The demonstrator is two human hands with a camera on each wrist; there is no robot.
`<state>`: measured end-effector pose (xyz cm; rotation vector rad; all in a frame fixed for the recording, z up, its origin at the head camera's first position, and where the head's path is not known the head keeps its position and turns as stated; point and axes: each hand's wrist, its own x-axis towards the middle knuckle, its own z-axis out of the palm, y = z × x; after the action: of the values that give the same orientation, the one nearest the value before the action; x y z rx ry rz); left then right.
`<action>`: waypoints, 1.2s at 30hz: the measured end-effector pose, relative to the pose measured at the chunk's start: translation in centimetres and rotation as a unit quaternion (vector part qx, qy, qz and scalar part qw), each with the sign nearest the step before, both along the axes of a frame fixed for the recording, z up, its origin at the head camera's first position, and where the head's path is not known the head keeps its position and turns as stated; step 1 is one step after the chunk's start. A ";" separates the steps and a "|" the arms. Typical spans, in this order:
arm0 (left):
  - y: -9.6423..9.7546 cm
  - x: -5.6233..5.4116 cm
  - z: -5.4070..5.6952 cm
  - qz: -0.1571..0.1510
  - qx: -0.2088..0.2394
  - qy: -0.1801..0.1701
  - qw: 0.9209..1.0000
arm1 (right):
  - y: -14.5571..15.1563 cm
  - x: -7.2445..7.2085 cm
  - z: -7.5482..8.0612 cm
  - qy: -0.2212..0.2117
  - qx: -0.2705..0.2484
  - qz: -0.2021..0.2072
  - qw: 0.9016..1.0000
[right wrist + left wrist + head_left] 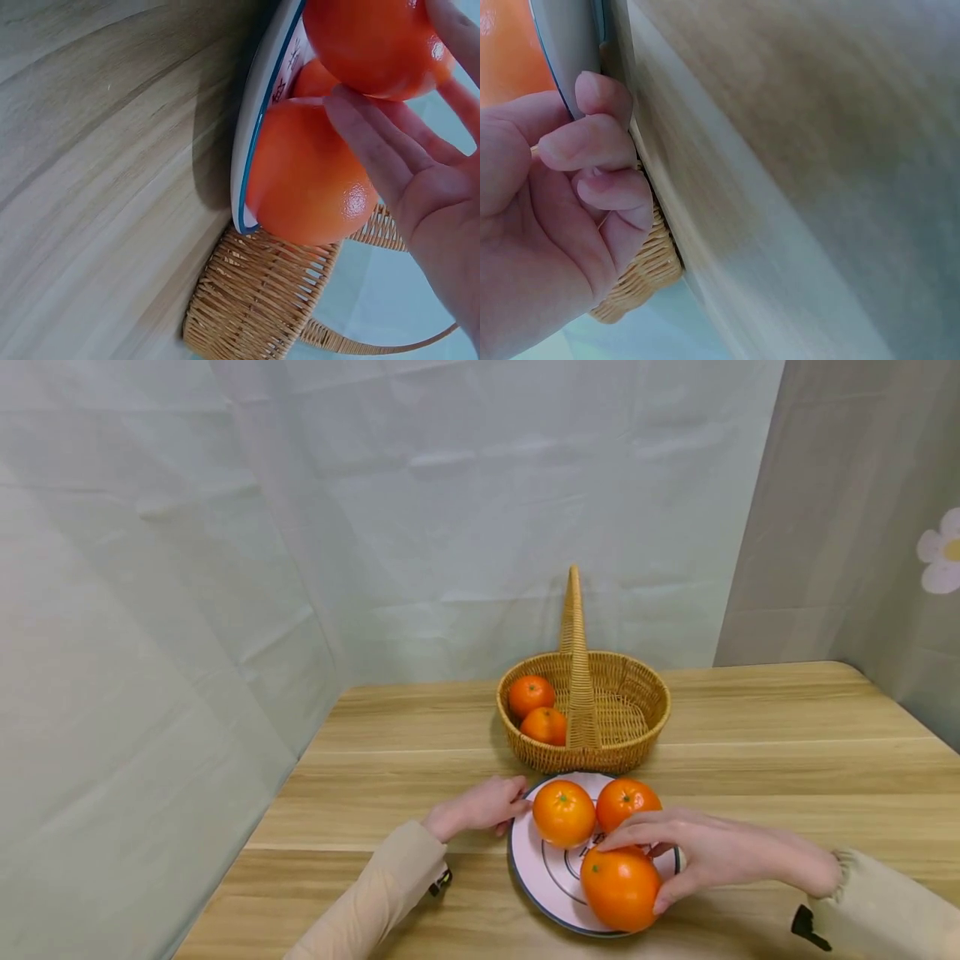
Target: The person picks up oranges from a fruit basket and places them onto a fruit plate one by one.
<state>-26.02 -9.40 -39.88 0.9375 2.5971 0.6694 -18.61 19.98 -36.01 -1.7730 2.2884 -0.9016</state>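
Note:
My right hand (701, 852) grips an orange (621, 889) over the near side of a white plate (543, 885) with a dark blue rim. Fingers lie across the fruit's top and the thumb at its right side; the right wrist view shows this held orange (379, 45) above another. Two more oranges, one at left (563, 814) and one at right (627, 800), sit on the plate's far half. At the plate's left edge, my left hand (483, 806) pinches the rim, thumb on the upper side and curled fingers (592, 142) against the outside.
Just behind the plate stands a wicker basket (585, 760) with a tall arched handle (576, 643). Two oranges (531, 696) lie in its left side. The wooden table (787, 752) ends at pale curtains (487, 510) behind and at the left.

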 end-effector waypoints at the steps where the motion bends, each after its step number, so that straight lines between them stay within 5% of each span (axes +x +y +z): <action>1: 0.0 0.0 0.0 0.000 0.000 0.000 1.000 | 0.0 0.0 0.0 0.012 0.003 -0.004 1.000; 4: 0.1 0.0 0.1 0.000 0.000 0.001 1.000 | 0.2 -0.1 -0.1 0.037 0.009 -0.008 0.999; 16: 0.1 0.2 0.3 0.002 -0.004 0.002 1.000 | 0.6 -0.1 -0.8 0.025 -0.014 -0.007 1.000; 28: 0.1 0.1 0.2 -0.005 -0.004 0.007 1.000 | 0.6 0.4 -1.4 0.125 0.016 -0.042 0.991; 36: 0.1 0.2 0.2 -0.011 0.002 0.013 1.000 | 0.6 0.6 -1.7 0.090 -0.005 -0.023 0.996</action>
<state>-25.85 -9.34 -39.68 0.9819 2.6054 0.6595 -18.01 20.54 -37.72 -1.8848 2.4466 -0.7922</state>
